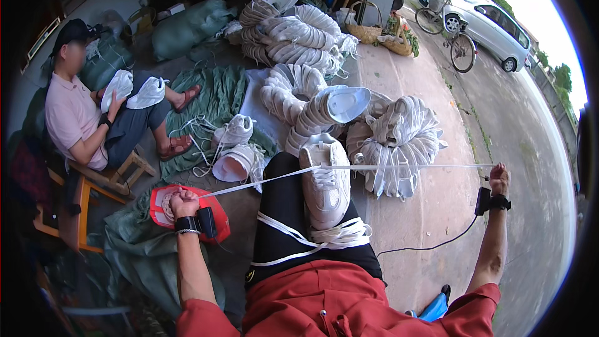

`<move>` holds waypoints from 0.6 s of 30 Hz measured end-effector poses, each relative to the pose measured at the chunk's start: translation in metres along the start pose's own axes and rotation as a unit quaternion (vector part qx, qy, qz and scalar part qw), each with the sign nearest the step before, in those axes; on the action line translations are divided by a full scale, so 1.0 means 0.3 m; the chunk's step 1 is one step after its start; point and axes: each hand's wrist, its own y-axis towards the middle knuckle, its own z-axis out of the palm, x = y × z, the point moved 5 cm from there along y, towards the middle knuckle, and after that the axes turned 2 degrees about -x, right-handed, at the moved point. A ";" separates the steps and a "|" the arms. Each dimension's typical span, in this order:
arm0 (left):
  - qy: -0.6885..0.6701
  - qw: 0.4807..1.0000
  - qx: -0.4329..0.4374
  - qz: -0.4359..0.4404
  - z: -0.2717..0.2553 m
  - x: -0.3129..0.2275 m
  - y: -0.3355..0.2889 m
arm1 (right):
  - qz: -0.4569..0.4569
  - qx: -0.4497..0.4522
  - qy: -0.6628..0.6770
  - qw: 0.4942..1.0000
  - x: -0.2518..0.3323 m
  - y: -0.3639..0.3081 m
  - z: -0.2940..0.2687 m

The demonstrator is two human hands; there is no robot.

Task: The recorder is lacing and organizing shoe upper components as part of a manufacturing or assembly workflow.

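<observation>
shoelace [374, 167] stretches taut, my left hand [185, 203] and right hand [499, 179] clenched on it; my lap [272, 212] props the sneaker [327, 198], probably for steadiness.

I read clean white on the lace [349, 167] and the loose laces [340, 235], with a creamier off-white on the sneaker [325, 200]. Nearest my camera, I get a deep red shirt [299, 306], black trousers [274, 203], black wristbands [500, 203] and bright red plastic [223, 209]. The bundled shoe uppers [399, 140] run from white to greyish cream, and the tarp [215, 90] is dark green. I see a pale pink polo shirt [67, 112], a black cap [72, 37] and reddish-brown sandals [176, 145]; the van [499, 22] looks silver.
</observation>
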 end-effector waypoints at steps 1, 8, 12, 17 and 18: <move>0.002 1.000 -0.003 0.031 -0.021 -0.014 0.008 | 0.003 -0.059 -0.017 0.998 -0.023 -0.022 -0.069; 0.016 0.996 -0.057 0.061 -0.310 -0.330 0.136 | 0.277 0.007 -0.267 0.923 -0.524 -0.333 0.198; -0.004 0.983 -0.140 0.117 -0.456 -0.425 0.111 | 0.276 0.151 -0.378 0.871 -0.739 -0.595 0.682; -0.009 0.971 -0.189 0.144 -0.640 -0.465 0.122 | 0.301 0.308 -0.254 0.866 -0.936 -0.808 1.115; 0.023 0.962 -0.208 0.174 -0.654 -0.460 0.109 | 0.305 0.317 -0.256 0.861 -0.957 -0.832 1.162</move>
